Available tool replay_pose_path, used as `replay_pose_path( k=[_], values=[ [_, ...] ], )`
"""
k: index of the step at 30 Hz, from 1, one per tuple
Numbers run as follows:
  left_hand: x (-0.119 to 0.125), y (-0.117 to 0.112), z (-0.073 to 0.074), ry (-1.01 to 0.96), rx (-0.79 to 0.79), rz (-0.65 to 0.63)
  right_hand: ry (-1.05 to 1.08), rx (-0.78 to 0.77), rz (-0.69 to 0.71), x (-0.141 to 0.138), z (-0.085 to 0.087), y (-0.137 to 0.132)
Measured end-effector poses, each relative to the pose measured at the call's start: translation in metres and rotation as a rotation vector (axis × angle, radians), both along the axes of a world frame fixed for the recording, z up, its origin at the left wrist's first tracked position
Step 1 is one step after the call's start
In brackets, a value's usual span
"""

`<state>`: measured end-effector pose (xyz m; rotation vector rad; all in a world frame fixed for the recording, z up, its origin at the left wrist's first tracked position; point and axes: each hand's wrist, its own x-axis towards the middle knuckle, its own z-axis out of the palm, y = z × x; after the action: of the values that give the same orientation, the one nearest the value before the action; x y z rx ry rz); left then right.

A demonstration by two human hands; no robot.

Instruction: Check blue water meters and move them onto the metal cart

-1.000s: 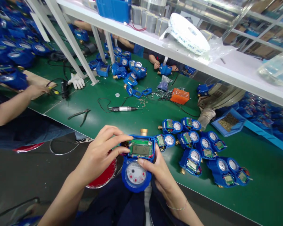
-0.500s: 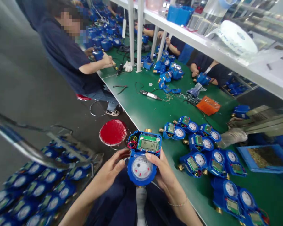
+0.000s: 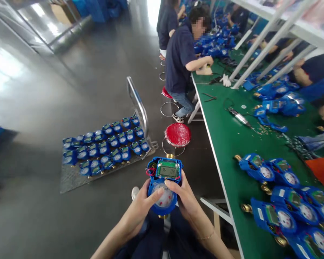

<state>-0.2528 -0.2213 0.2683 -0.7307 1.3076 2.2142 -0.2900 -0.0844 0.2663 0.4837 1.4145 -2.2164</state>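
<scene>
I hold a blue water meter (image 3: 164, 183) over my lap with both hands. Its green LCD board (image 3: 167, 169) faces up, with red and black wires at its left corner. My left hand (image 3: 140, 210) grips the meter's lower left, thumb resting on the round dial. My right hand (image 3: 185, 199) wraps the right side, thumb on the dial's top edge. Several more blue meters (image 3: 275, 194) lie on the green bench (image 3: 232, 144) to my right.
A flat cart (image 3: 70, 178) on the floor at left carries rows of blue meters (image 3: 105, 145). A red stool (image 3: 177, 135) stands by the bench edge. A person in a dark shirt (image 3: 179, 57) sits further along. An electric screwdriver (image 3: 239, 117) and pliers (image 3: 210, 97) lie on the bench.
My view has swung left, from the bench to the floor and the cart. My left hand moved from the LCD corner down onto the dial. The meter stays in both hands.
</scene>
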Motion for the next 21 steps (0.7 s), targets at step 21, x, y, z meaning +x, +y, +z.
replay_pose_path(
  k=[21],
  values=[
    [0.222,-0.565,-0.181,-0.223,0.001,0.984,0.157,0.338,0.853,0.115,-0.192,-0.514]
  ],
)
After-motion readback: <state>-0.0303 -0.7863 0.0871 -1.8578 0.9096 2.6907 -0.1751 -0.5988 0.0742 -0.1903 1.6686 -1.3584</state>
